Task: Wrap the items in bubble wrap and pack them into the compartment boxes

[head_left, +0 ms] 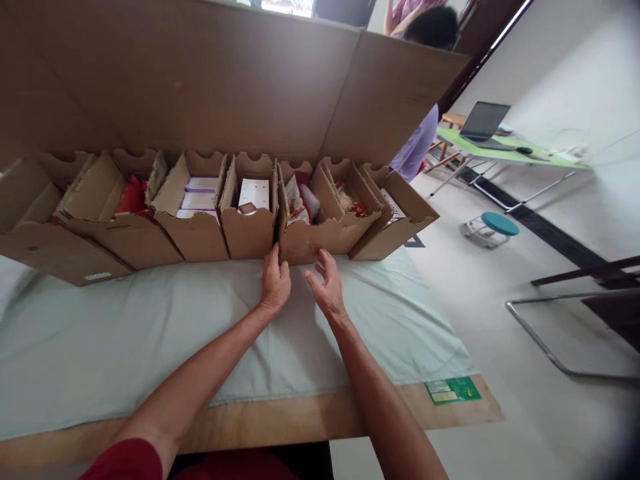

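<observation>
Several cardboard bins stand in a row at the back of the cloth-covered table. My left hand is by the lower edge of the gap between the bin with a white box and the cardboard bin to its right. Its fingers point forward, the thumb apart. My right hand is spread just in front of that right-hand bin, near its lower front; whether the fingertips touch it I cannot tell. Inside this bin lie red and patterned packets. Neither hand holds anything.
A tall cardboard panel rises behind the bins. Pale green cloth covers the wooden table. A green card lies at its front right corner. To the right are a green table with a laptop, a stool and people behind the panel.
</observation>
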A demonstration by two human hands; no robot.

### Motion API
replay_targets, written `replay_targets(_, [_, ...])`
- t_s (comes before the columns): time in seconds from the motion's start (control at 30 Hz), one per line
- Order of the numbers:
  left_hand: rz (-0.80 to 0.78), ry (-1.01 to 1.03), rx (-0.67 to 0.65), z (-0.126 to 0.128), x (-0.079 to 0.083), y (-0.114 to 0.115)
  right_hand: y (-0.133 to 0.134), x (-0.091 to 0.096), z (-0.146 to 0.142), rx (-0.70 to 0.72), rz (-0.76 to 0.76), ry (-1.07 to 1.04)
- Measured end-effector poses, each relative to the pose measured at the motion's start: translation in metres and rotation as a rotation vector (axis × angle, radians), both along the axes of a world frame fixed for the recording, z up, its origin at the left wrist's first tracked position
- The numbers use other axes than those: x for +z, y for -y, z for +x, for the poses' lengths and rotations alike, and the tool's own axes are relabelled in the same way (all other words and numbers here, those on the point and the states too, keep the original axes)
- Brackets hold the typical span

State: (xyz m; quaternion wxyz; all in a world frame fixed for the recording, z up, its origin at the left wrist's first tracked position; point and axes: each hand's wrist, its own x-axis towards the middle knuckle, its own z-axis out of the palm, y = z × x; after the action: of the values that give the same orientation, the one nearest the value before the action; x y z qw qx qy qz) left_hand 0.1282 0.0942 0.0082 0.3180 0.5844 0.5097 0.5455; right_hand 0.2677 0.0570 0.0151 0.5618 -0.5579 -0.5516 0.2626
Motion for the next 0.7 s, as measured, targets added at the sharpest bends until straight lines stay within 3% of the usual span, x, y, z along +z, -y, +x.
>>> replay_targets(0.2, [-0.057,-0.006,-0.006,0.012,0.001,-0.028,-0.02,-0.005,0.001,0.005,0.007,0.062])
replay_targets(0.37, [-0.112,-0.103,-0.098,0.008,-0.004,-0.017,-0.025,-0.02,-0.001,0.012,-0.032,0.093])
replay_targets(0.47, [-0.117,-0.152,-0.135,-0.012,-0.004,0.012,-0.017,-0.02,-0.002,-0.018,-0.083,0.117])
replay_targets(0.53, [-0.121,-0.23,-0.19,-0.035,-0.003,0.041,-0.008,-0.01,-0.007,-0.015,-0.081,0.121])
replay_targets(0.7, [-0.09,-0.569,-0.412,-0.101,-0.002,0.128,0.002,0.049,-0.047,0.083,-0.005,0.116])
